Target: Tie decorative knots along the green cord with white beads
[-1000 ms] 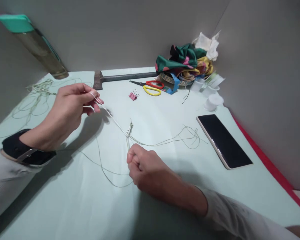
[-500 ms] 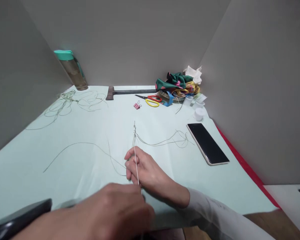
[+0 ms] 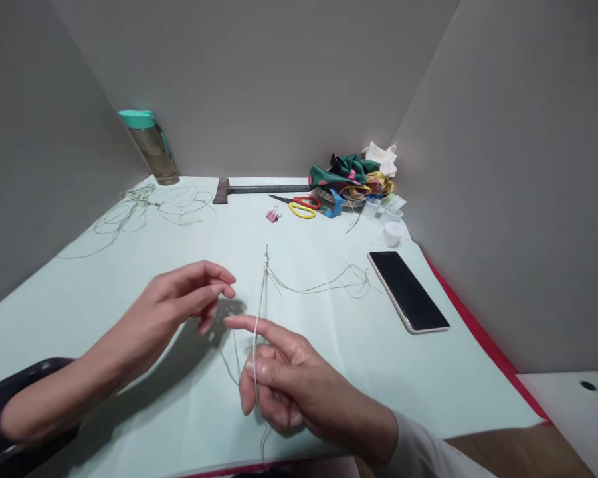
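Read the table as a clock with the small knot (image 3: 266, 262) at its centre and twelve towards the far wall. The pale cord (image 3: 261, 295) runs from the knot to six o'clock, where the right hand (image 3: 282, 378) sits. Its thumb is folded in against the curled lower fingers, which close on the cord; how many strands they pinch cannot be told. The index finger points out towards nine, and a strand passes in front of it. Thin ends trail below this hand to the table's near edge, just beyond it at six.

At eight o'clock the left hand (image 3: 194, 299) hovers, fingers loosely bent, thumb close to the forefinger but nothing visible between them. A narrow gap parts its tips from the cord.

Loose strands (image 3: 323, 289) reach out towards three and four, ending just short of the phone (image 3: 408, 292). The phone lies near the right-hand edge, bordered by a red strip (image 3: 471, 328). A broad stretch of pale cover (image 3: 403, 382) spreads between phone and right sleeve, at four to five. Another stretch parts the left hand from the tangled cord (image 3: 139, 206) between nine and ten, which lies along the left edge. At twelve, a stretch of cover separates the knot from the pink clip (image 3: 273, 215); the scissors (image 3: 302, 209) lie at one.
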`<state>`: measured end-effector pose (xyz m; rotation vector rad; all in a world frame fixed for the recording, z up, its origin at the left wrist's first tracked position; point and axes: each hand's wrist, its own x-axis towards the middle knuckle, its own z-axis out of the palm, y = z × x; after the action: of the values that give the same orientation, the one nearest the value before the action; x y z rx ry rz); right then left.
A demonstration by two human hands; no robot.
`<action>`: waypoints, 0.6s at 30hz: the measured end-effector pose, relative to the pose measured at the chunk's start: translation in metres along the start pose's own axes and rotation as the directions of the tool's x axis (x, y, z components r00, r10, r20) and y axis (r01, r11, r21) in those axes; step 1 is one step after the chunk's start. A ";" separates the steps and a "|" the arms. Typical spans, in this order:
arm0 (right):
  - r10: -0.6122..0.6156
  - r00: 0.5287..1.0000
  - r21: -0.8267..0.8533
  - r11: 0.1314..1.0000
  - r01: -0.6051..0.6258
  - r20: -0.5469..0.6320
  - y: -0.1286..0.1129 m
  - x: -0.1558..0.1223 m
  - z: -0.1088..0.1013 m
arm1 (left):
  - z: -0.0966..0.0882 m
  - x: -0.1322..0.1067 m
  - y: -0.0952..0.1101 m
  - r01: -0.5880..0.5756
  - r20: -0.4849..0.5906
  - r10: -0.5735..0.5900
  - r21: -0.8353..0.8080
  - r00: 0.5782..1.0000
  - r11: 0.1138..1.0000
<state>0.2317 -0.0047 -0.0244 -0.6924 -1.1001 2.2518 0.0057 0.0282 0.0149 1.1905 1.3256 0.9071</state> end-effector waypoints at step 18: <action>0.120 0.987 -0.106 0.988 -0.109 0.103 0.007 -0.012 -0.025 | 0.032 0.068 -0.020 0.376 0.278 -0.302 -0.268 0.912 0.887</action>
<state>0.2554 -0.0028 -0.0413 -0.6963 -1.2622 2.3689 0.0397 0.0863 -0.0238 0.7537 1.1058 0.6705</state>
